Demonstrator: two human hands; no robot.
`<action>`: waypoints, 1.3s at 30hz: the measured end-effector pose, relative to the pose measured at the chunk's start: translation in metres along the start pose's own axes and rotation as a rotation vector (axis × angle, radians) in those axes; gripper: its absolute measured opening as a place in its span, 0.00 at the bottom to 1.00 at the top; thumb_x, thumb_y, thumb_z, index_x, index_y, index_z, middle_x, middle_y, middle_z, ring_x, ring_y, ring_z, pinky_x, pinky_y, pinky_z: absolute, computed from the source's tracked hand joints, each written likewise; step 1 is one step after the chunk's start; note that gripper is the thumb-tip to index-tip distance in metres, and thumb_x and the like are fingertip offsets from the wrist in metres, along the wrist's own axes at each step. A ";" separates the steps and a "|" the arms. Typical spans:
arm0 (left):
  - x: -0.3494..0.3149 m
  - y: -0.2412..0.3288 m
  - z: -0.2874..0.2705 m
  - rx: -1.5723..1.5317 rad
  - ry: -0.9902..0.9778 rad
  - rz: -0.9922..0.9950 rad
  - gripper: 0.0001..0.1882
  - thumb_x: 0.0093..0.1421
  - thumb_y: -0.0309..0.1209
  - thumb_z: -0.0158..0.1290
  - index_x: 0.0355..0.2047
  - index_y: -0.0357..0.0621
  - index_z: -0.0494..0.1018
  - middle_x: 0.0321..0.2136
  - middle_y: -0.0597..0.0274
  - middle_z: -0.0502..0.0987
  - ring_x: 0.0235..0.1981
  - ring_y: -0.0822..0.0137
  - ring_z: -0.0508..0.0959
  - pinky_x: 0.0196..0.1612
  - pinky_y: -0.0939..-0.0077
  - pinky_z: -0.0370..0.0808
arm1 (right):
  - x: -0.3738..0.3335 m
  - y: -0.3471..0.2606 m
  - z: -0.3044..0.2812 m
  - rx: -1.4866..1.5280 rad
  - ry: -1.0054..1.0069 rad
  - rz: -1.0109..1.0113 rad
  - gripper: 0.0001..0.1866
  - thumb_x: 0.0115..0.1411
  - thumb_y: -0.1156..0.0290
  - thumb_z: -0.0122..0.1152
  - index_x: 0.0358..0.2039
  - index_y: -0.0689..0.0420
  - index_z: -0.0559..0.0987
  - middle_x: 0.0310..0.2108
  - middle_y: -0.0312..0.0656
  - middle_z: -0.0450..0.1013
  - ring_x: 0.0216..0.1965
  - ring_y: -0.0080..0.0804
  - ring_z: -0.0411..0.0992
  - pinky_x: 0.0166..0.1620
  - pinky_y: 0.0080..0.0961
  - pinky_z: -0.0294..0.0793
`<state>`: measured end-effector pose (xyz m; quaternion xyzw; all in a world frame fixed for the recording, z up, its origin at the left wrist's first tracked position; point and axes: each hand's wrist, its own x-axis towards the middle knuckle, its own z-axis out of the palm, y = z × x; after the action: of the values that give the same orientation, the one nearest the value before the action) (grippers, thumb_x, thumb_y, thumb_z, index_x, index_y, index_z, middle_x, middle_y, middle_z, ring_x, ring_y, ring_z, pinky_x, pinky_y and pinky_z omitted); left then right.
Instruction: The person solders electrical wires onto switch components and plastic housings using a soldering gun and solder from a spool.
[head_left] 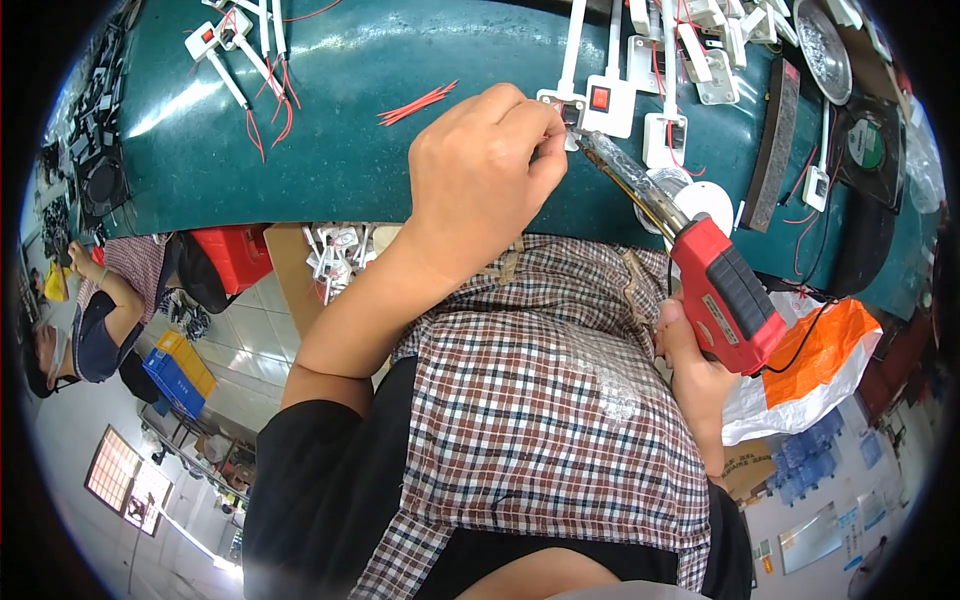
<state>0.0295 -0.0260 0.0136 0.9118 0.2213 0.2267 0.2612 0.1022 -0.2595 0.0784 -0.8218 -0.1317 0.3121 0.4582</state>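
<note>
My right hand [692, 375] is wrapped round the handle of a red and black soldering gun [728, 298]. Its metal tip points up and left, meeting a small white switch housing [560, 98] on a white stem. My left hand [485, 165] is closed in a pinch at that same housing, and its fingertips hide whatever they grip. Just right of the housing lies a white plate with a red rocker switch [600, 98]. A small bundle of red wires [420, 103] rests on the green table [330, 130], left of my left hand.
More white stemmed switch parts [665, 135] lie at the right, beside a white spool [708, 207]. A dark bar [773, 145] and a metal dish [824, 50] are farther right. Wired switch parts [235, 40] lie far left. Another person [110, 310] works at the left.
</note>
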 end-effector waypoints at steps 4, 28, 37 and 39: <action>0.000 0.001 0.000 -0.003 -0.007 -0.008 0.04 0.48 0.23 0.61 0.25 0.45 0.78 0.23 0.67 0.77 0.17 0.70 0.74 0.18 0.78 0.68 | -0.002 0.003 -0.007 0.042 -0.075 0.128 0.17 0.58 0.72 0.67 0.48 0.61 0.78 0.43 0.42 0.77 0.43 0.28 0.75 0.46 0.26 0.73; 0.002 0.001 0.001 -0.012 0.012 -0.023 0.05 0.44 0.24 0.61 0.19 0.47 0.75 0.19 0.66 0.71 0.20 0.65 0.75 0.22 0.72 0.70 | 0.000 -0.004 0.002 0.029 0.007 0.043 0.07 0.59 0.78 0.62 0.37 0.63 0.75 0.22 0.35 0.71 0.19 0.17 0.66 0.22 0.16 0.64; 0.002 0.002 0.001 -0.016 0.007 -0.022 0.05 0.44 0.23 0.61 0.19 0.47 0.74 0.19 0.66 0.71 0.20 0.65 0.74 0.22 0.72 0.70 | -0.004 -0.003 0.001 0.038 0.121 0.030 0.06 0.59 0.76 0.62 0.33 0.63 0.75 0.22 0.36 0.70 0.17 0.17 0.63 0.21 0.16 0.62; 0.002 0.002 0.000 -0.007 0.012 -0.014 0.05 0.44 0.24 0.61 0.19 0.47 0.75 0.19 0.66 0.71 0.20 0.65 0.74 0.22 0.72 0.70 | -0.003 -0.007 0.002 0.072 0.109 0.024 0.06 0.60 0.76 0.61 0.33 0.64 0.74 0.22 0.36 0.69 0.16 0.17 0.62 0.21 0.16 0.62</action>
<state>0.0320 -0.0262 0.0150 0.9079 0.2286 0.2309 0.2648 0.0990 -0.2556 0.0841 -0.8219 -0.0851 0.2772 0.4903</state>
